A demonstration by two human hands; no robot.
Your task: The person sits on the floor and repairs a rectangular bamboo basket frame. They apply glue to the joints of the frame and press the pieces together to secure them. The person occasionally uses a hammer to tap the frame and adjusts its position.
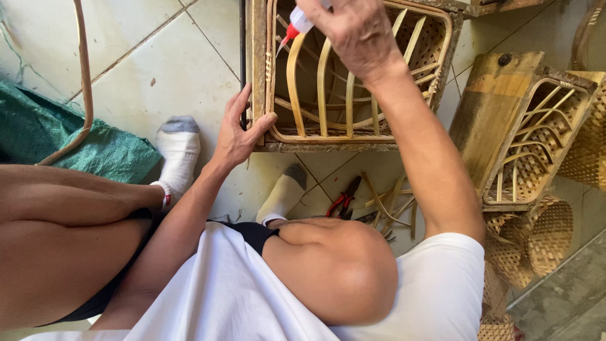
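A rectangular woven bamboo basket (435,38) sits in a wooden frame on the tiled floor in front of me, its curved bamboo ribs showing inside. My left hand (237,129) grips the frame's near left corner, thumb over the rim. My right hand (353,31) is above the basket and holds a small white squeeze bottle with a red nozzle (295,25), tip pointing down at a rib near the left wall. My knees and white-socked feet lie below the basket.
A second basket in a wooden frame (524,132) lies to the right, with round woven baskets (536,240) beside it. Red-handled pliers (341,202) and loose bamboo strips (391,205) lie under the basket's edge. A green sack (101,148) and a bent cane (85,82) are at left.
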